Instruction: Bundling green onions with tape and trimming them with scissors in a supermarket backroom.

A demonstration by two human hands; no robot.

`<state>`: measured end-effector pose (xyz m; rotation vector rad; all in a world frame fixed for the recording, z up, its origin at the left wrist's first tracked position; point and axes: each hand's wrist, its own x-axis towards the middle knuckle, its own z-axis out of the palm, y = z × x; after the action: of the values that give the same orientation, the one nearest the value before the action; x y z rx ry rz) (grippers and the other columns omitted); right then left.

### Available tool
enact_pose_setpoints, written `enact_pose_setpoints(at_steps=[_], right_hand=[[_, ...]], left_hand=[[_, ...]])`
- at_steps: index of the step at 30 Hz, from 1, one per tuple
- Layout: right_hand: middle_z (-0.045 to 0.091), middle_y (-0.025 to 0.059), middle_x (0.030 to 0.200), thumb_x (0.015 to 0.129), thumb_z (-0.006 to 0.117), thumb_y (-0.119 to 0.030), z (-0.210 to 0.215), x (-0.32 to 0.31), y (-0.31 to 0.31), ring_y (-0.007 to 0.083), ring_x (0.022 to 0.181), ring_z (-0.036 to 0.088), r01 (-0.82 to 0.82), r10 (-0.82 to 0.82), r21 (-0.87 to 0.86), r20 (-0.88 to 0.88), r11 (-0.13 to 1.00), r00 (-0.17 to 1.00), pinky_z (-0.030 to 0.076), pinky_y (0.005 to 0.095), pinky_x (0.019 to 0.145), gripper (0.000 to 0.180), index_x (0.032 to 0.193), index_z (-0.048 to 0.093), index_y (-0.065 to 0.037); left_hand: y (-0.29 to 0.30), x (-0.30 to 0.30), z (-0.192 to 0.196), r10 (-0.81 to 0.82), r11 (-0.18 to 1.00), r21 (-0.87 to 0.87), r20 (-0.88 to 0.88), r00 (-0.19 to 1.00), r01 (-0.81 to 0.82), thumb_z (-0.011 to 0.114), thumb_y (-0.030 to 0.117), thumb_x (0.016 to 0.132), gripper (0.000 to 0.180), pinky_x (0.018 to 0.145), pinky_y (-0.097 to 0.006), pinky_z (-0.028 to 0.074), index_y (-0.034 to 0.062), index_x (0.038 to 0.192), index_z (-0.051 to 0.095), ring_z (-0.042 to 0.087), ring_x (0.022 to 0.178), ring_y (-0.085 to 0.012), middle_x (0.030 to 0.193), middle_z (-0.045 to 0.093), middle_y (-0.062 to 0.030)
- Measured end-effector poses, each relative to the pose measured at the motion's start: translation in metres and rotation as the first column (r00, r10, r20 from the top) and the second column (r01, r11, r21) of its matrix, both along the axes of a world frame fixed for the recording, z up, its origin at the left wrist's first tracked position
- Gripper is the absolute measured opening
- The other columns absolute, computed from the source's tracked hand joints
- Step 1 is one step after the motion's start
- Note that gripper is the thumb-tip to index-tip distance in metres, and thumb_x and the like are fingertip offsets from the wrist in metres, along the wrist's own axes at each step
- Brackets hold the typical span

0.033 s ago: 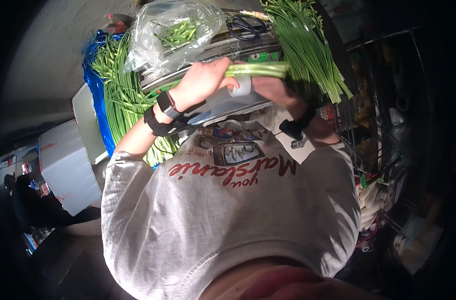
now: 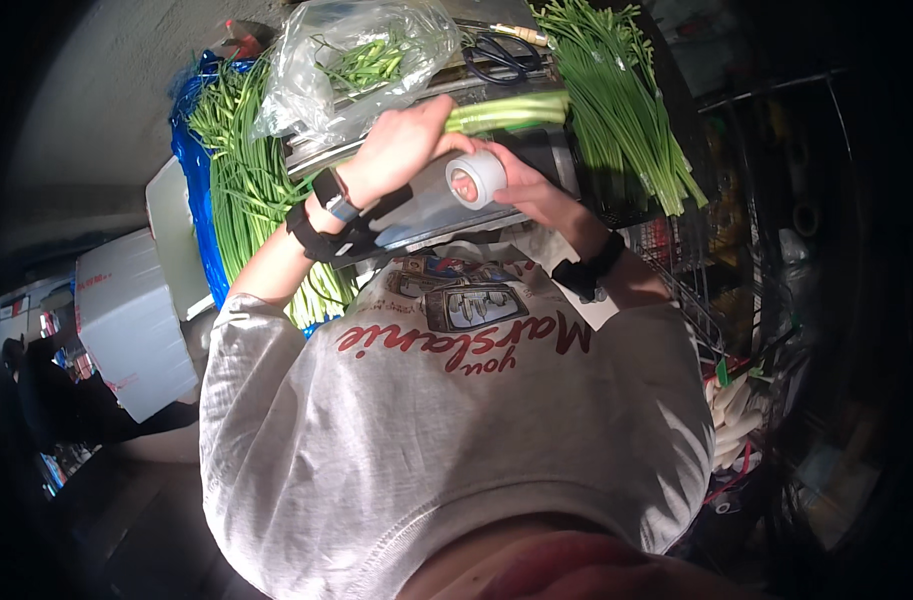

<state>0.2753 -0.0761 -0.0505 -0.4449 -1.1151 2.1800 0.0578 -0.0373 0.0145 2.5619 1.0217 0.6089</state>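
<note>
With our left hand (image 2: 401, 152) grasping the bundle of stalks (image 2: 516, 110) above the worktop (image 2: 431, 205), and our right hand (image 2: 538, 190) gripping the tape roll (image 2: 491, 173) just beside it, we should be squeezing evenly, aligning the stalks without bruising them. We are handling smooth, slender, pale-green stalks and a firm-looking, ring-shaped white roll over a flat, shiny grey surface.
</note>
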Motion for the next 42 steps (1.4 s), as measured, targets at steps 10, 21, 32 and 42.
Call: enact_pose_setpoints(at_steps=[10,21,32,42], right_hand=[[0.062,0.008,0.101,0.085,0.053,-0.007,0.063,0.008,-0.047,0.0142,0.099,0.059,0.06,-0.485,0.705,0.422,0.707,0.766,0.007,0.0392,0.11,0.038,0.123,0.045,-0.006],[0.028,0.0151,0.142,0.097,0.029,-0.024,0.002,-0.001,0.039,0.0242,0.127,0.034,0.03,-0.045,-0.146,-0.1,0.989,0.994,0.024,0.0372,0.107,0.047,0.138,0.018,-0.004],[0.06,0.011,0.105,0.085,0.059,-0.009,0.011,-0.025,-0.069,0.0193,0.104,0.055,0.276,-0.356,0.244,0.4,0.93,0.844,0.025,0.0384,0.104,0.06,0.134,0.025,-0.006],[0.038,0.0183,0.135,0.095,0.039,-0.027,0.049,-0.001,0.041,0.0241,0.12,0.043,0.129,-0.268,0.483,0.23,0.866,0.936,0.03,0.0346,0.103,0.05,0.135,0.019,-0.004]], left_hand=[[0.012,0.002,-0.038,-0.149,0.975,-0.182,-0.104,0.983,0.129,0.057,0.037,0.082,0.039,0.061,-0.044,0.047,0.0002,0.086,0.043,0.058,0.073,-0.0378,0.074,0.06,-0.0189],[-0.018,-0.02,-0.045,-0.1,0.994,0.046,0.07,0.993,0.097,0.063,0.041,0.077,0.039,0.051,-0.035,0.048,0.0064,0.09,0.054,0.059,0.058,-0.0291,0.075,0.06,-0.0117],[-0.005,-0.026,-0.053,0.057,0.982,-0.188,0.182,0.982,-0.022,0.062,0.029,0.082,0.044,0.053,-0.042,0.044,0.0077,0.11,0.036,0.058,0.062,-0.0375,0.068,0.058,-0.0144],[-0.017,-0.008,-0.063,-0.192,0.981,0.014,0.126,0.973,0.192,0.06,0.024,0.084,0.034,0.05,-0.039,0.044,0.0046,0.103,0.04,0.057,0.057,-0.0332,0.071,0.059,-0.012]])
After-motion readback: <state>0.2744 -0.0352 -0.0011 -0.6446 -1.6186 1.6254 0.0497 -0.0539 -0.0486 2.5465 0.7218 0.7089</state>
